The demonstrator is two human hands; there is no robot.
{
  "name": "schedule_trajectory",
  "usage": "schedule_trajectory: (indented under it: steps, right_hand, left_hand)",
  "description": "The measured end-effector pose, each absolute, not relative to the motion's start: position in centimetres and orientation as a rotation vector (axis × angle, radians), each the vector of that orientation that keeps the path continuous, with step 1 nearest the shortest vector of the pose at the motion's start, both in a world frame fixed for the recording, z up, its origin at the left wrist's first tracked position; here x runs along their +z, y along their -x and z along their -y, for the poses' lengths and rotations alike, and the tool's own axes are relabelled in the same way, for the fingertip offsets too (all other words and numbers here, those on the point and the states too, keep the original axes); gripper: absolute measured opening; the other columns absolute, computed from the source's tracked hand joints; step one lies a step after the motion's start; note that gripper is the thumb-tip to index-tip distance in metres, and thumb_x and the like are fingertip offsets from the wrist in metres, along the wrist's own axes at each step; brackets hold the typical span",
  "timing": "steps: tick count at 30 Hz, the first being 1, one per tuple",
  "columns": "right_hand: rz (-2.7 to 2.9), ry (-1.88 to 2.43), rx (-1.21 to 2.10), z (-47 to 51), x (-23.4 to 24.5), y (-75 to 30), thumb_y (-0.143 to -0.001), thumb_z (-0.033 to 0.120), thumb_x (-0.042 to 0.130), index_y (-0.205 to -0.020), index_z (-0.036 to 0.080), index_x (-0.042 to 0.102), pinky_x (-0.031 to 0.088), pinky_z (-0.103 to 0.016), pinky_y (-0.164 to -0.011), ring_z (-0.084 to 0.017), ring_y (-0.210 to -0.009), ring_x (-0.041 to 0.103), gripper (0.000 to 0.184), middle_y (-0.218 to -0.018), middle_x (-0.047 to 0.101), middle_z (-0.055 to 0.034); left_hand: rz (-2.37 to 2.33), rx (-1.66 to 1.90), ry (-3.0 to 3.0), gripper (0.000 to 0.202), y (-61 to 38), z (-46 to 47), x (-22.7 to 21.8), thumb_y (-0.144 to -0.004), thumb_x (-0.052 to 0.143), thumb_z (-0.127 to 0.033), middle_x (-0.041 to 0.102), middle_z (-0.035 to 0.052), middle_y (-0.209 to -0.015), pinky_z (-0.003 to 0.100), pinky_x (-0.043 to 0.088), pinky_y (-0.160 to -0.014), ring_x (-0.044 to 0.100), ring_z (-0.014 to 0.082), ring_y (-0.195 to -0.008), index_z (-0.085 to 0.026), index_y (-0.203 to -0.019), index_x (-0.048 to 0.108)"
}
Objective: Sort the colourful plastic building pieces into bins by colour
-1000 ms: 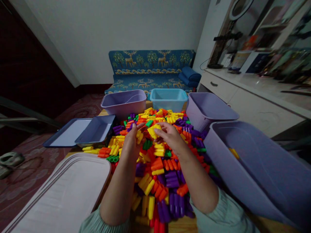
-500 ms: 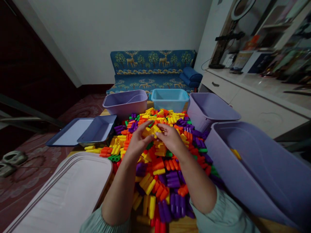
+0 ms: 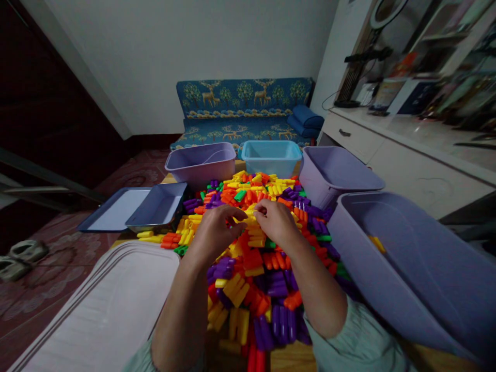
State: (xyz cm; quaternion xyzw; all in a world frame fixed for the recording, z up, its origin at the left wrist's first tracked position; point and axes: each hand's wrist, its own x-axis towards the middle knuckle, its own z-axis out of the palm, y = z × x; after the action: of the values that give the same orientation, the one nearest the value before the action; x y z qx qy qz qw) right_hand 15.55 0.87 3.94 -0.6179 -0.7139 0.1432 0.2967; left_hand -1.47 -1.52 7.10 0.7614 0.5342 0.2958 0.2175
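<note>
A heap of plastic toy building blocks, tube-shaped and joined side by side, covers the wooden table. My left hand hovers over the middle of the heap, fingers curved and thumb apart, with nothing visible between them. Facing it, my right hand has its thumb and fingers closed at a yellow block; the fingers partly cover it. Below the hands lie orange blocks and purple blocks. A green block rests just beyond the fingertips.
Purple bins stand at the back left, back right and right, the last with a yellow block inside. A light-blue bin is at the back centre. White lids and a blue-grey tray lie left.
My left hand has drawn back left and lower, away from the yellow blocks that were between both hands. My right hand has curled its fingers in. The green block beyond them is now uncovered.
</note>
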Motion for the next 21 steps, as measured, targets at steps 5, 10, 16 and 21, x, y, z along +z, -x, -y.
schedule_trajectory:
  steps: [5, 10, 16, 21]
  right_hand:
    - [1.749, 1.567, 0.423, -1.0, 4.3, -16.2, -0.079, 0.019, 0.055, -0.082, 0.02, 0.066, 0.047, -0.025, -0.063, -0.016, -0.069, 0.064, 0.011, -0.074, 0.069, -0.0024]
    - [1.668, 1.459, 0.475, -1.1, 4.9, -17.6, -0.078, 0.018, 0.052, -0.086, 0.02, 0.067, 0.049, -0.025, -0.062, -0.016, -0.069, 0.065, 0.017, -0.072, 0.068, -0.0017]
    - [1.539, 1.378, 0.691, -1.6, 4.6, -18.2, -0.073, 0.019, 0.053, -0.085, 0.019, 0.066, 0.05, -0.024, -0.054, -0.015, -0.061, 0.062, 0.018, -0.07, 0.064, -0.0009]
    - [1.289, 1.255, 1.064, -0.9, 5.6, -16.9, -0.073, 0.024, 0.056, -0.08, 0.018, 0.062, 0.049, -0.022, -0.045, -0.01, -0.048, 0.056, 0.011, -0.064, 0.059, 0.0024]
  left_hand:
    - [-1.355, 0.499, -2.289, 0.041, 0.8, 2.3, 6.6, -0.071, 0.069, -0.02, 0.071, 0.0062, -0.109, 0.029, 0.051, -0.08, 0.066, 0.0205, -0.088, -0.021, -0.112, 0.07]
    - [-1.384, 0.443, -2.369, 0.048, -0.2, 2.0, 5.1, -0.068, 0.067, -0.015, 0.068, 0.0073, -0.114, 0.029, 0.048, -0.088, 0.064, 0.0231, -0.101, -0.021, -0.115, 0.069]
    - [-1.565, 0.676, -2.18, 0.041, -0.7, 1.1, 4.6, -0.07, 0.064, -0.02, 0.072, 0.0082, -0.098, 0.027, 0.048, -0.068, 0.066, 0.0202, -0.079, -0.016, -0.11, 0.07]
    - [-1.61, 0.981, -1.82, 0.029, 0.1, 0.0, 4.2, -0.074, 0.061, -0.029, 0.072, 0.0069, -0.081, 0.025, 0.046, -0.059, 0.063, 0.0168, -0.065, -0.013, -0.095, 0.073]
